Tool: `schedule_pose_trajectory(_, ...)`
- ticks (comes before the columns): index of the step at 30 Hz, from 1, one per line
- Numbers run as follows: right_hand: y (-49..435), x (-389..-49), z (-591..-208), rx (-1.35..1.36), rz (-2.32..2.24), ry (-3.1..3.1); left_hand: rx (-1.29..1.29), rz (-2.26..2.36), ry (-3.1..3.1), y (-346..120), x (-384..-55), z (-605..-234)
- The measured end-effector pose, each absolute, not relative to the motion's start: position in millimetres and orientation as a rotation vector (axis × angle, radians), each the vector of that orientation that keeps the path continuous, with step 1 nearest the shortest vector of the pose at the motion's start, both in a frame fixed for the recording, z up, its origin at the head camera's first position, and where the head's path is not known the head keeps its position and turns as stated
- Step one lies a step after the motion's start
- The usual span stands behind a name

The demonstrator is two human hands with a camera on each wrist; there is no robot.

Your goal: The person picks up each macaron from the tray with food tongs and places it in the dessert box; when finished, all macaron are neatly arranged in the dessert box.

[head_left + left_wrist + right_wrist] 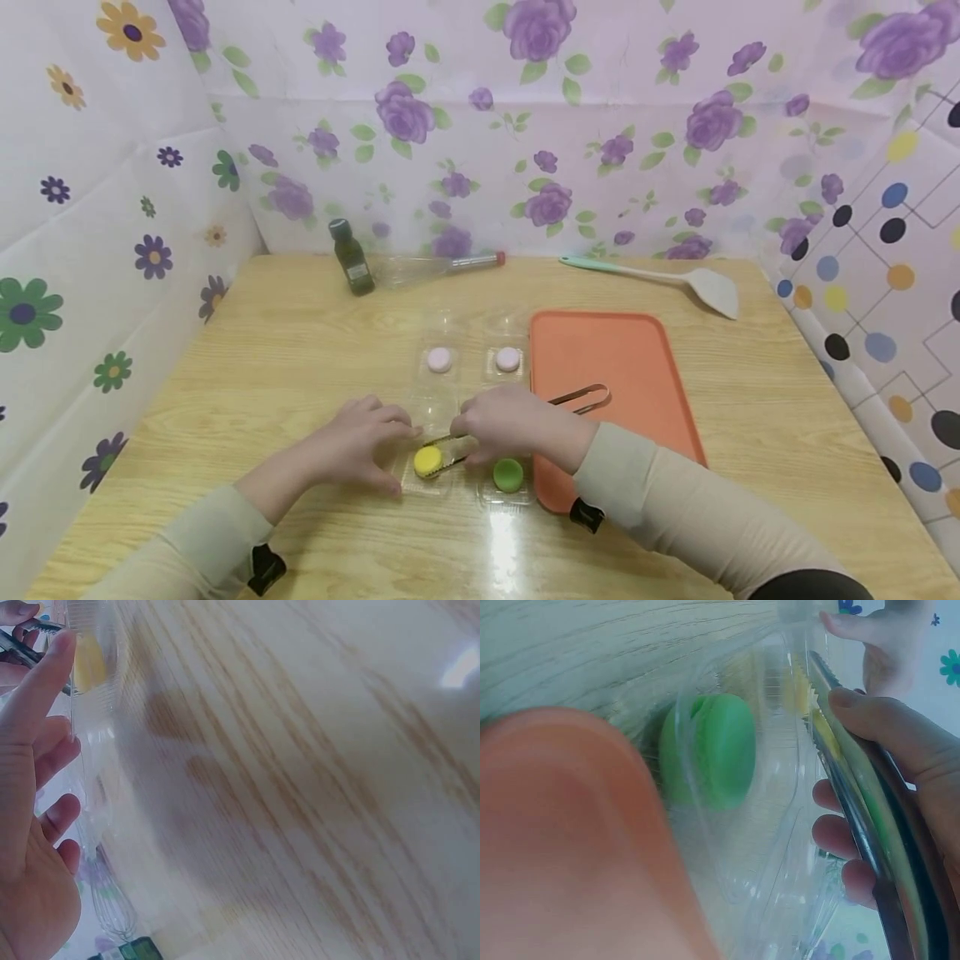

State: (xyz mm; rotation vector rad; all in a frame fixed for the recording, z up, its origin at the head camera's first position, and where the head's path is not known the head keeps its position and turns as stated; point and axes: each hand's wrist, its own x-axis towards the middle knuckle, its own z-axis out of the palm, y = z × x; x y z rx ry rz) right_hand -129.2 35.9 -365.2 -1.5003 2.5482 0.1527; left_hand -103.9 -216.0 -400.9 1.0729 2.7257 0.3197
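My right hand grips metal tongs, whose toothed tips stand on either side of a yellow macaron in a clear plastic box. Whether the tips squeeze it I cannot tell. The left hand is at the box's left side, thumb and fingers spread apart; in the left wrist view its fingers lie along the plastic edge. A green macaron sits in a second clear box, just right of the yellow one. Two pale pink macarons occupy clear boxes farther back.
An orange tray lies right of the boxes, under the tongs' rear end and right forearm. Along the back are a dark bottle, a whisk and a spatula. Patterned sheets hang at the back and sides.
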Motion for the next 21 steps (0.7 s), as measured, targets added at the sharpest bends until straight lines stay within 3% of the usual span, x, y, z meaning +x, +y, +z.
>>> schedule_pose_trajectory(21, 86.1, -139.2, -370.1, -1.537, -0.286, 2.563, 1.081, 0.332, 2.743, -218.3, -102.0, -403.2)
